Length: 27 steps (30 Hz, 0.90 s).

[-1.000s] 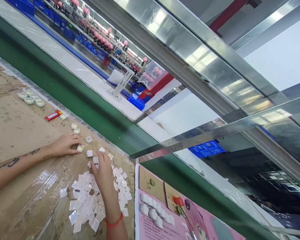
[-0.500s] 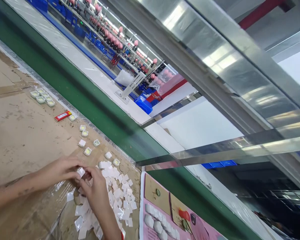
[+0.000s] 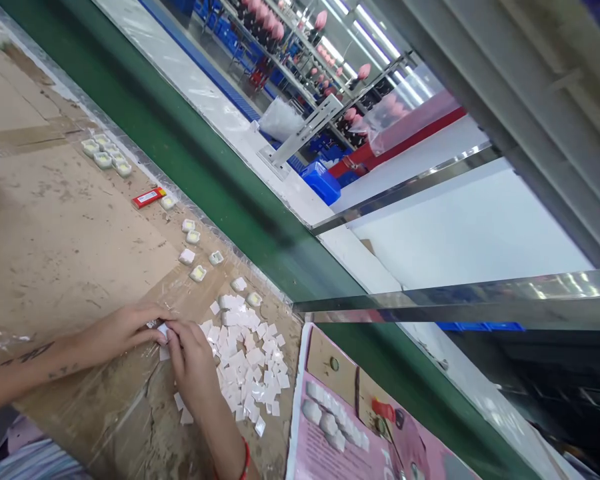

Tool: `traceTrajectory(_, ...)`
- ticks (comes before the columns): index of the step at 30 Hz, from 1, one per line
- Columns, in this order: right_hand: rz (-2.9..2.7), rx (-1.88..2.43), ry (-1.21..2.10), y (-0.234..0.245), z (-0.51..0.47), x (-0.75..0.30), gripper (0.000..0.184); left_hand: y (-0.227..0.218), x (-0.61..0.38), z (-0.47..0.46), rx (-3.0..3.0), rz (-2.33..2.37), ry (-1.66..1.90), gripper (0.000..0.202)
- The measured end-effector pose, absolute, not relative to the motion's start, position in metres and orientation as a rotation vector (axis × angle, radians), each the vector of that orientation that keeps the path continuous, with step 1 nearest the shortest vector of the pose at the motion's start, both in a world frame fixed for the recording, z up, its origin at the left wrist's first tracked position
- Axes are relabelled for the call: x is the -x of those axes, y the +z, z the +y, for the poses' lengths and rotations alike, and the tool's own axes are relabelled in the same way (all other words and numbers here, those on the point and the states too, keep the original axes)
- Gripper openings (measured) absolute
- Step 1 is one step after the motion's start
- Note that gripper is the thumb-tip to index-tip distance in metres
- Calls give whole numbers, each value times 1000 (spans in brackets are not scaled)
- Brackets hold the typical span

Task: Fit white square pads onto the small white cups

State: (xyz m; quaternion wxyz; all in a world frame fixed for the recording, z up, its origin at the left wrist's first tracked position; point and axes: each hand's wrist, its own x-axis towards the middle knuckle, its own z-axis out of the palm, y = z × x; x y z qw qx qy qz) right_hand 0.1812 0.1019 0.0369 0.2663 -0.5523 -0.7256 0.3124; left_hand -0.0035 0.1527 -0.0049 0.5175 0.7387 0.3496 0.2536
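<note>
My left hand pinches a small white squarish piece between thumb and fingers. On the same piece, from the other side, close the fingertips of my right hand, which hide most of it. Just right of my right hand spreads a pile of thin white square pieces, lying loose and overlapping. Beyond the hands sit several small pale blocks with yellowish centres, among them one block apart from the others. A similar block has a white top.
Brown cardboard covers the worktop. A red and yellow packet lies near a cluster of pale blocks. Along the far edge runs a green strip. A pink printed sheet and a metal frame bar are at the right.
The view has shifted, so the worktop shows differently. Both hands have drawn closer together around the small white piece, and my right fingertips now press on it.
</note>
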Motion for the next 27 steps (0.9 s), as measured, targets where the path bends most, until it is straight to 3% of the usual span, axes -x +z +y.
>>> traceTrajectory(6,-2014,1503,872,41,113,-189,31,-4,-9,164,-1702,959,720,31)
traceTrajectory(12,-2003,1547,825,37,118,-202,25,-3,-10,172,-1779,869,714,31)
traceTrajectory(16,-1988,1534,805,38,120,-205,22,-11,-8,173,-1897,756,688,52)
traceTrajectory(22,-2050,1499,735,37,119,-200,30,-24,-14,169,-1979,842,745,43)
traceTrajectory(27,-2058,1568,754,43,123,-197,22,-23,-13,167,-2049,809,794,48)
